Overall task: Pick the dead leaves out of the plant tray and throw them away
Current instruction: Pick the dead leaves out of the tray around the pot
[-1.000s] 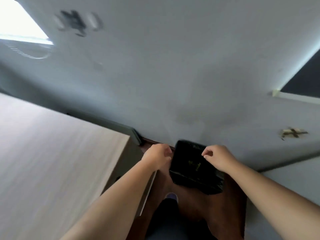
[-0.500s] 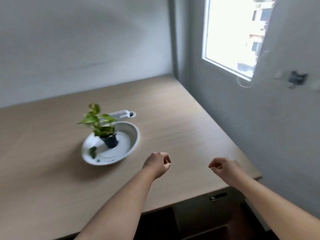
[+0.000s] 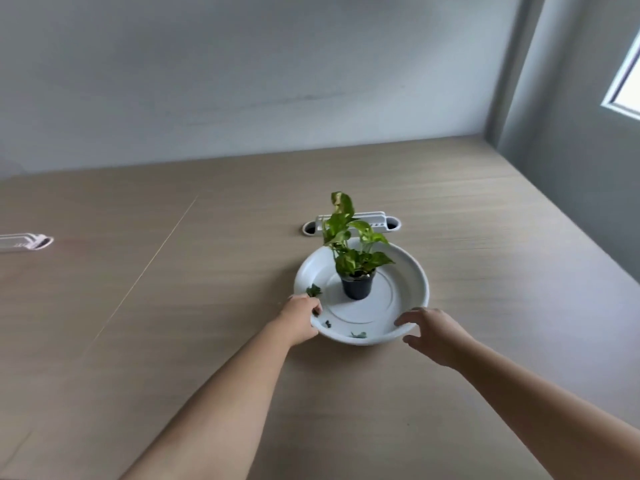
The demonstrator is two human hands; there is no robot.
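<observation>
The wooden desk point(image 3: 173, 341) fills most of your view, with the grey wall behind it; near its middle sits the round white plant tray point(image 3: 412, 271), and a white cable grommet point(image 3: 377, 221) lies just beyond the tray's far rim; far off at the left edge lies a clear, pink-ended object point(image 3: 24, 242) too blurred to name. In the tray's centre stands a small black pot point(image 3: 356, 288) holding a green pothos plant point(image 3: 349, 247). Your right hand point(image 3: 436, 334) hovers spread at the tray's near right rim, gripping nothing; your left hand point(image 3: 301, 317) is curled at the near left rim, and whether its fingertips pinch anything you cannot tell. The dead leaves remain inside the tray: one dark leaf point(image 3: 313, 291) just beyond your left hand, a small scrap point(image 3: 327, 323) near it, another scrap point(image 3: 358, 335) at the near wall. Mind the rim; press down on it and the light tray may tip, toppling the pot; such dry scraps may crumble if pinched hard.
</observation>
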